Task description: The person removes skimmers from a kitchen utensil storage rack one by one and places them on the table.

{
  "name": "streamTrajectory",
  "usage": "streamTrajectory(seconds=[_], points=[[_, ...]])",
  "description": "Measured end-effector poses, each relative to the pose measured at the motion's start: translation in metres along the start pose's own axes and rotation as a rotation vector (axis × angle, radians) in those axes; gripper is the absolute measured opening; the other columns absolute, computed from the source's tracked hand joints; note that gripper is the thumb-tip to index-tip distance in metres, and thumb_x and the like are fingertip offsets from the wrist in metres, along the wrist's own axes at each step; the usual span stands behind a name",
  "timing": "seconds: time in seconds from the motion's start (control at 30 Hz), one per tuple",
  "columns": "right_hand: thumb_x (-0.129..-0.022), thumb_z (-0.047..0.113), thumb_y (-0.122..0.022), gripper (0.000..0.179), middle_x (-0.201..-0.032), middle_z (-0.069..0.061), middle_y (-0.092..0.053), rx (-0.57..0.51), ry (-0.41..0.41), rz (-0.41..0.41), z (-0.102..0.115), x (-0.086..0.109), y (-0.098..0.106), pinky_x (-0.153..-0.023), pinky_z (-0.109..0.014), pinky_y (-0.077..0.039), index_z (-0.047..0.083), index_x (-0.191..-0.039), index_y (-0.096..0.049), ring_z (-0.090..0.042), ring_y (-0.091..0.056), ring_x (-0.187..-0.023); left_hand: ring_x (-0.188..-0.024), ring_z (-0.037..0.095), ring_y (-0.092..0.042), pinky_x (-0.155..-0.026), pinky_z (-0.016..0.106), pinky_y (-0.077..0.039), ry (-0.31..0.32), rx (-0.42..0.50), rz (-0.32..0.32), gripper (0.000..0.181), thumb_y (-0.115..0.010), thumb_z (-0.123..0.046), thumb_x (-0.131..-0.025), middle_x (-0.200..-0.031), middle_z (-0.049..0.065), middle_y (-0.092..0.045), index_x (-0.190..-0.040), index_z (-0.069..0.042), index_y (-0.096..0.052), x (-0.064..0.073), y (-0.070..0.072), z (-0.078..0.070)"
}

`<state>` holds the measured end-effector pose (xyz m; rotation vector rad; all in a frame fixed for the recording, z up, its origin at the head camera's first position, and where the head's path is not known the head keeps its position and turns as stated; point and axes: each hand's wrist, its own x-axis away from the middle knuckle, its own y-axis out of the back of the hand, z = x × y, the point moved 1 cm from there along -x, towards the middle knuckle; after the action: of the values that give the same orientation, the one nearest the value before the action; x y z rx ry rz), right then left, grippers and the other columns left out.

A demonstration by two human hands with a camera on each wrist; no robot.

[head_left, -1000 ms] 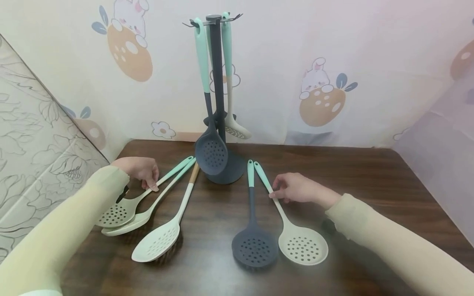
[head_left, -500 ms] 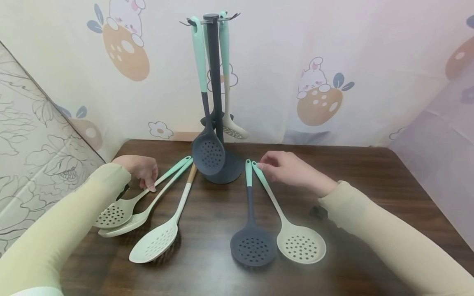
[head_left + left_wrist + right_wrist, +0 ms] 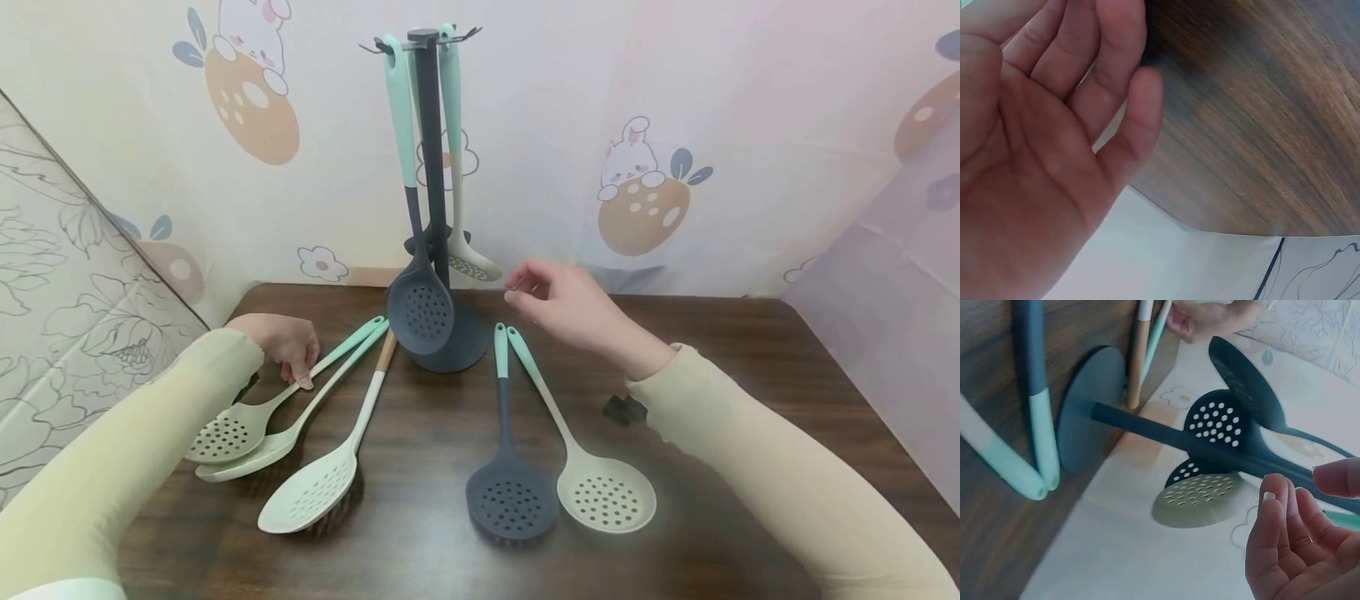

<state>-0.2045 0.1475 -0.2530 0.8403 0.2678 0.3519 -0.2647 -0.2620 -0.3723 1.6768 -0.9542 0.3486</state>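
My left hand [image 3: 281, 343] pinches the handle of a cream skimmer [image 3: 225, 435] at the left of the table; in the left wrist view its fingers are bent, and the skimmer does not show. A cream spoon [image 3: 251, 461] lies partly under that skimmer. My right hand [image 3: 566, 304] is raised beside the utensil rack [image 3: 432, 167] and holds nothing, its fingers loosely bent and apart from the thumb. Hanging on the rack are a dark slotted ladle [image 3: 422, 312], a cream slotted utensil [image 3: 474, 262] and dark utensils partly hidden behind the post.
On the table [image 3: 405, 550], a white slotted spoon [image 3: 315, 492] with a brown-tipped handle lies left of the rack. A dark skimmer [image 3: 512, 500] and another cream skimmer [image 3: 606, 493] lie to the right, handle ends close together. A patterned cloth [image 3: 525, 125] hangs behind.
My right hand has let go of the right cream skimmer's handle and risen toward the rack. My left hand stays at the left cream skimmer. The head view has shifted slightly.
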Motion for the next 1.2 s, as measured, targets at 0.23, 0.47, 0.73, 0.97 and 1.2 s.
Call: streamTrajectory(seconds=[0.23,0.47,0.73,0.97,1.2], points=[[-0.096,0.028,-0.063,0.022,-0.104,-0.001,-0.067,0.021,0.025,0.007,0.024,-0.009,0.005,-0.078,-0.038,-0.048,0.013,-0.112,-0.064,-0.019,-0.061,-0.094,-0.065,0.013,-0.062,-0.066,0.03,-0.045,0.024,-0.035,0.007,0.03,-0.088,-0.033,-0.072,-0.067,0.0,-0.069,-0.071,-0.013,-0.066,-0.003,0.001,-0.002],[-0.095,0.03,-0.064,0.028,-0.106,0.001,-0.066,-0.002,0.039,-0.015,0.041,-0.018,0.004,-0.085,-0.039,-0.047,0.012,-0.116,-0.063,-0.015,-0.061,-0.099,-0.067,0.015,-0.064,-0.072,0.038,-0.049,0.038,-0.06,0.012,0.029,-0.088,-0.033,-0.073,-0.069,0.0,-0.07,-0.072,-0.013,-0.067,-0.004,0.002,-0.003],[-0.095,0.031,-0.064,0.028,-0.105,0.005,-0.065,-0.009,0.036,-0.034,0.05,-0.023,0.002,-0.082,-0.037,-0.048,0.015,-0.118,-0.061,-0.013,-0.059,-0.099,-0.067,0.015,-0.064,-0.071,0.037,-0.049,0.039,-0.065,0.017,0.029,-0.088,-0.034,-0.072,-0.069,0.0,-0.07,-0.072,-0.013,-0.068,-0.007,0.002,-0.003],[-0.095,0.029,-0.066,0.029,-0.108,0.002,-0.063,-0.027,0.061,-0.024,0.056,-0.031,-0.005,-0.084,-0.036,-0.048,0.013,-0.118,-0.059,-0.015,-0.059,-0.1,-0.067,0.015,-0.064,-0.071,0.037,-0.049,0.051,-0.066,0.019,0.03,-0.089,-0.033,-0.071,-0.069,0.001,-0.07,-0.072,-0.013,-0.067,-0.007,0.004,-0.004],[-0.095,0.032,-0.067,0.034,-0.109,0.005,-0.062,-0.037,0.069,-0.009,0.068,-0.04,-0.017,-0.085,-0.033,-0.048,0.015,-0.124,-0.057,-0.009,-0.058,-0.101,-0.069,0.016,-0.064,-0.067,0.034,-0.049,0.076,-0.084,0.04,0.028,-0.089,-0.032,-0.071,-0.071,0.001,-0.07,-0.073,-0.013,-0.068,-0.007,0.006,-0.009]])
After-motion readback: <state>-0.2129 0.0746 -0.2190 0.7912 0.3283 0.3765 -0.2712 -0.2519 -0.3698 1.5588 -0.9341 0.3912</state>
